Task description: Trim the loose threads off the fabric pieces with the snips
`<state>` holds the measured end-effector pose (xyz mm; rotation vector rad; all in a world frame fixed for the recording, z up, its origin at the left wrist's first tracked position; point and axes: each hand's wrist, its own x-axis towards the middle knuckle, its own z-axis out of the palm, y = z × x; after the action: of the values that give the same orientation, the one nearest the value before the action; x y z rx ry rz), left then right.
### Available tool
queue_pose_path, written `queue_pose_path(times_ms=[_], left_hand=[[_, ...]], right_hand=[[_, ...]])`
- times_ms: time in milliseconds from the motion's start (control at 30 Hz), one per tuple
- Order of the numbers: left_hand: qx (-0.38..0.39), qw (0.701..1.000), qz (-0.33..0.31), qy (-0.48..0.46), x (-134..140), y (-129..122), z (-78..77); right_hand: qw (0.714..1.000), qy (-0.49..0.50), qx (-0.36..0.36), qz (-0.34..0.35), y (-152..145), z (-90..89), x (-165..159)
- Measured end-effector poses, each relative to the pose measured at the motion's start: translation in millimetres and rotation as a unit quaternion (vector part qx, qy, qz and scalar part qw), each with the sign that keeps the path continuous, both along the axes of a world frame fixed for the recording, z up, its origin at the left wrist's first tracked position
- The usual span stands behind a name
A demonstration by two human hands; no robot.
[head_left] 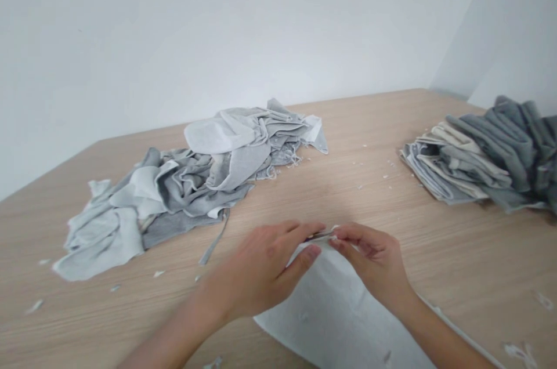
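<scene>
left grip, right grip, both forearms bare

Between our left grip and right grip we see a pale, whitish-grey cloth, plain but for a few small specks, one of them darker grey. A tiny blue-purple spot shows at the left grip's fingertips; we cannot tell what it belongs to. Beyond the left grip, our heap of fabric mixes near-white, light grey and mid grey, with touches of cream and whitish threads; a grey strip lies nearer that grip. Beyond the right grip, the folded pile runs from pale grey and cream to dark slate. Around both grips, our surface is light brown with fine wood-grain streaks, flecked with whitish scraps. The wall farthest off is pale, bluish white.
</scene>
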<state>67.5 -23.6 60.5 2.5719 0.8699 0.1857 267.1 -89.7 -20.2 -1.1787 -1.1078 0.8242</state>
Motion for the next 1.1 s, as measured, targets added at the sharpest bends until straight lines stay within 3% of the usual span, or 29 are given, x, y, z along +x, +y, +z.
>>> queue_pose_path(times_ms=[133,367,900,1100], left_hand=[[0.041,0.999,0.012,0.028,5,5,-4.7],[0.078,0.997,0.005,-0.002,0,5,-6.4],[0.118,0.988,-0.045,-0.086,5,7,-10.8],[0.125,0.986,-0.055,-0.096,7,7,-9.4]], right_hand=[[1.000,0.031,0.003,-0.001,2,1.3,-1],[0.997,0.076,-0.016,0.012,0,0.1,-2],[0.982,0.165,-0.042,0.081,1,-0.1,0],[0.978,0.187,-0.056,0.072,3,-2.2,0]])
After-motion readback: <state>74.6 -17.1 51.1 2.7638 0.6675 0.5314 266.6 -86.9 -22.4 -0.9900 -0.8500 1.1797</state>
